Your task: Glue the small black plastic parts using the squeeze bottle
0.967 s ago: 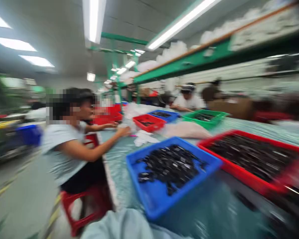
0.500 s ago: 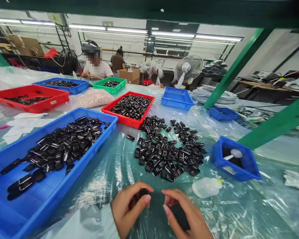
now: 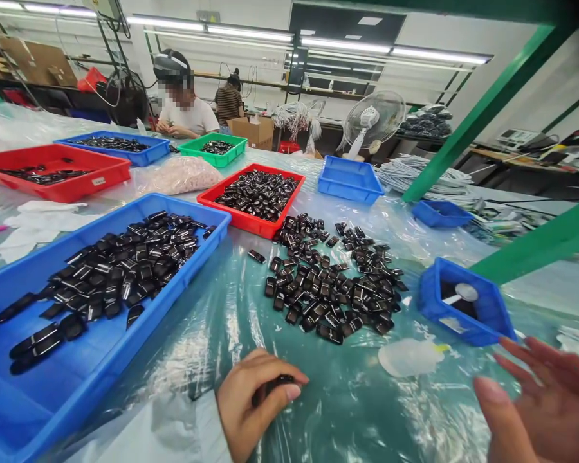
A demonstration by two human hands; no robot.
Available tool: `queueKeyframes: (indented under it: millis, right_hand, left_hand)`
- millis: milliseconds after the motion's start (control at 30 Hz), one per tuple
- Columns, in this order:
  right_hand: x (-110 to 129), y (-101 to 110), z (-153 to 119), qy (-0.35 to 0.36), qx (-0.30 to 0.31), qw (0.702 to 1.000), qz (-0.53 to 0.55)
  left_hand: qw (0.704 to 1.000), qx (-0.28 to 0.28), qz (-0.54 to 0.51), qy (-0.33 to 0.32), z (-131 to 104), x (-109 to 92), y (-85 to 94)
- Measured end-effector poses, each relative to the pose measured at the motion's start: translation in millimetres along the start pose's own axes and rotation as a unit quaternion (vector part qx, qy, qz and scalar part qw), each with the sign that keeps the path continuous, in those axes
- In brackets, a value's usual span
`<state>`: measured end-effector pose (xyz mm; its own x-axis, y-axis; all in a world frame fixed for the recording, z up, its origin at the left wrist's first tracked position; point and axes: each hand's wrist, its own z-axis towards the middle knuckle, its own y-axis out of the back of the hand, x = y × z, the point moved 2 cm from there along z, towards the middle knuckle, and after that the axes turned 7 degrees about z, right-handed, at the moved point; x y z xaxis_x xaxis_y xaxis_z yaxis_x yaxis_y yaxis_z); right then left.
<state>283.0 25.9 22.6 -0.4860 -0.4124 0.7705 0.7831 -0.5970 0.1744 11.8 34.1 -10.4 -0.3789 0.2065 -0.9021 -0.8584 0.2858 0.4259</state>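
Out to the right goes my right hand (image 3: 543,402), well apart from the left now, where half a second ago the two sat close together, facing each other! Its fingers are spread wide, thumb raised, palm showing, fingertips by the near corner of the small blue plastic bin (image 3: 482,334). Touching it? I can't tell. A white scoop (image 3: 466,292) lies in that bin.

Over on the other side, my left hand (image 3: 255,402) stays put, pinched narrow, thumb against fingers around a small glossy black piece (image 3: 284,379), mostly hidden in the curl, low over the film-covered green desk (image 3: 241,302). Just beyond, a loose heap of glossy black rounded pieces (image 3: 338,283) spreads out, reaching the near corner of the red plastic tray (image 3: 244,222), itself full of more black pieces. One stray black piece (image 3: 257,256) sits to the heap's left. Between my hands and nearer the bin, a translucent bottle with a yellow tip (image 3: 410,358) lies on its side. And at my left, the big blue rectangular tray (image 3: 101,347), black pieces piled mostly toward its far end!
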Motion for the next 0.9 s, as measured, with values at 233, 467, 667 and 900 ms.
queueKeyframes:
  millis: [233, 467, 667, 900]
  right_hand:
    - [-41, -18, -20, -0.220, 0.201, 0.954, -0.006]
    - [-22, -25, -15, -0.171, 0.199, 0.965, -0.022]
    - [-10, -23, -28, -0.097, 0.326, 0.940, -0.010]
    - [-3, -23, -36, -0.068, 0.382, 0.922, 0.003]
  left_hand:
    - [0.999, -0.006, 0.028, 0.018, -4, -6, 0.6]
    - [1.000, 0.000, 0.025, 0.018, -12, -10, -0.4]
    - [1.000, 0.007, 0.016, -0.013, -11, -3, -2.5]
    - [0.999, 0.018, -0.033, 0.039, -3, -2, 1.1]
